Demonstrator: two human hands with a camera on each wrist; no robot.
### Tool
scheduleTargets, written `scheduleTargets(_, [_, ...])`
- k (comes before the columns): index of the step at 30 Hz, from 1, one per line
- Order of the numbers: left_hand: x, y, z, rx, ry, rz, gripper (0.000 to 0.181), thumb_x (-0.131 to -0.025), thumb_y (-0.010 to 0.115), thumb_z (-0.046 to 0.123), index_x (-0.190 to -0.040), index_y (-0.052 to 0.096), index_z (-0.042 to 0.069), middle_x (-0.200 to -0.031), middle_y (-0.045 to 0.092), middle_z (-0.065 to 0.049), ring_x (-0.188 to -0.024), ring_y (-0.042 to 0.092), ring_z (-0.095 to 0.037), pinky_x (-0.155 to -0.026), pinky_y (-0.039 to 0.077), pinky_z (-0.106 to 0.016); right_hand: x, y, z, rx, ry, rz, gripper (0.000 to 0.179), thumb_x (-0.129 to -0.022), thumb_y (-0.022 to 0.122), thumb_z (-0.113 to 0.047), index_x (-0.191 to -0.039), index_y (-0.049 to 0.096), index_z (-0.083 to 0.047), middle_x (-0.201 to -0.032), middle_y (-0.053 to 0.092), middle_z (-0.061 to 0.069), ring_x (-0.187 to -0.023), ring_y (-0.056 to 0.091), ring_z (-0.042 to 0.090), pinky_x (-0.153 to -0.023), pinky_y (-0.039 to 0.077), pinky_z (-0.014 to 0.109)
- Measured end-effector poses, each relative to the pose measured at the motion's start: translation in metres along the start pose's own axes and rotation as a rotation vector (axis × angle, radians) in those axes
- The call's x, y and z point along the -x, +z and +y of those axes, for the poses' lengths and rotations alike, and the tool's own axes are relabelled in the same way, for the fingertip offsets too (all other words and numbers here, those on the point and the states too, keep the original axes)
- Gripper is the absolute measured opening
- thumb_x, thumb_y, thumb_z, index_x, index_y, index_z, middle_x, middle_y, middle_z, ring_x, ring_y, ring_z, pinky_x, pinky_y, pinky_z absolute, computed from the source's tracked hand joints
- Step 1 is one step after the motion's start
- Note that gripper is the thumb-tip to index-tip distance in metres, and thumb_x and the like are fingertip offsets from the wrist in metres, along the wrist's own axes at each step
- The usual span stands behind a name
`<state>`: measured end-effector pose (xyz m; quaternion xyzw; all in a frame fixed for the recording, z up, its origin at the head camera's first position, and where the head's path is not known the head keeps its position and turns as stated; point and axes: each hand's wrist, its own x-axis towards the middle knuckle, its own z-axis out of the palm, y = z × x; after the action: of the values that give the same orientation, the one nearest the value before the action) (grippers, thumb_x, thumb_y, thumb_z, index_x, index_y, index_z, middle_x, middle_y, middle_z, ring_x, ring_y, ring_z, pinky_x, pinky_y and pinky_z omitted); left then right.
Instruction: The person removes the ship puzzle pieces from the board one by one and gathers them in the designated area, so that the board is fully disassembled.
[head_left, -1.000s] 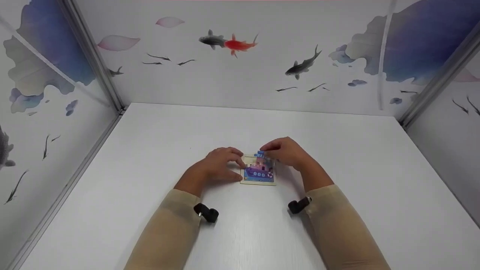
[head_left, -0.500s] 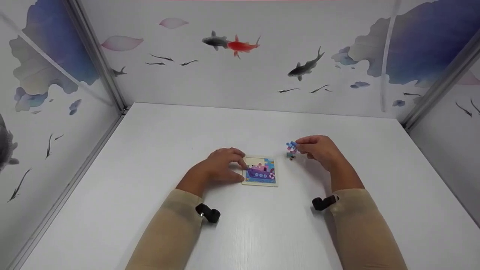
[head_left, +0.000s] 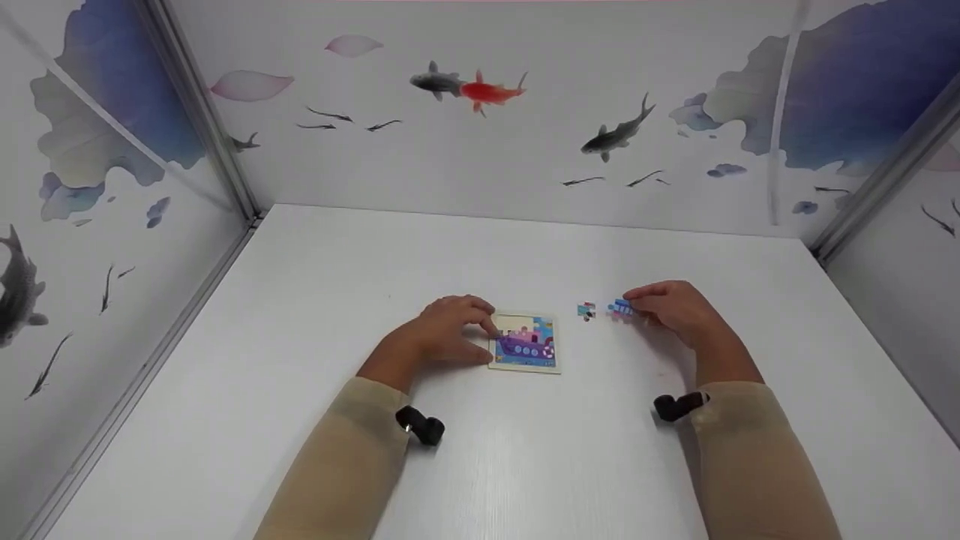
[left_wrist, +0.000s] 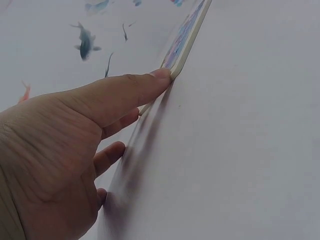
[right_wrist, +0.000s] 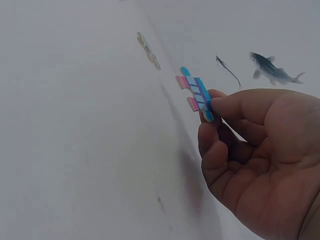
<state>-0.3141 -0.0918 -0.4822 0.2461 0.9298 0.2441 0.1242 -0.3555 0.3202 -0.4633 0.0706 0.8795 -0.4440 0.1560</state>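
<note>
In the head view a small square jigsaw puzzle [head_left: 525, 370] lies on the table, its picture a purple boat on blue. A pale bare patch shows at its upper left. My left hand [head_left: 448, 330] rests along the puzzle's left side, thumb on the lower corner and a fingertip on the picture. The left wrist view shows that thumb [left_wrist: 135, 92] straight against the edge. My right hand [head_left: 675, 311] pinches a blue and pink jigsaw piece [right_wrist: 197, 95] between thumb and fingers. Another jigsaw piece [head_left: 586, 310] lies on the table between the puzzle and this hand.
The white table [head_left: 480, 465] is bounded by a back wall [head_left: 495, 165] and side walls printed with fish and leaves. Metal posts [head_left: 217, 127] stand at the corners. A black wrist camera [head_left: 421, 426] sits at each sleeve cuff.
My right hand has moved right, away from the puzzle, with jigsaw pieces taken from its upper part. One piece now lies apart on the table. My left hand has stayed by the puzzle.
</note>
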Motion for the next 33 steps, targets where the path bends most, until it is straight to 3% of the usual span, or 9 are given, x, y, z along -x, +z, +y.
scheduleTargets(12, [0.000,0.002,0.001,-0.001,-0.022,-0.007,0.026,-0.091,0.081,0.044,-0.117,0.077,0.041,-0.162,0.050,0.012,-0.163,0.030,-0.031,-0.135,0.016,-0.058,-0.009,0.000,0.005,0.126,0.012,0.015,0.034,-0.104,0.068,-0.037,-0.133,0.076,-0.020,-0.144,0.060,0.012,-0.114,0.054,0.024,-0.088,0.051,0.028])
scheduleTargets(20, [-0.001,-0.001,0.002,0.010,-0.012,-0.006,0.025,-0.091,0.081,0.041,-0.116,0.078,0.039,-0.161,0.052,0.011,-0.162,0.031,-0.030,-0.135,0.017,-0.058,-0.011,-0.001,0.004,0.241,-0.033,0.007,0.034,-0.103,0.068,-0.039,-0.131,0.077,-0.022,-0.126,0.066,0.007,-0.104,0.055,0.022,-0.084,0.048,0.031])
scheduleTargets(33, [0.000,-0.001,0.000,0.011,0.012,-0.010,0.028,-0.091,0.080,0.042,-0.118,0.078,0.036,-0.162,0.052,0.007,-0.161,0.032,-0.032,-0.135,0.017,-0.059,-0.012,-0.002,0.007,0.236,-0.021,0.016,0.034,-0.106,0.063,-0.035,-0.134,0.075,-0.021,-0.138,0.062,0.013,-0.112,0.054,0.026,-0.086,0.048,0.031])
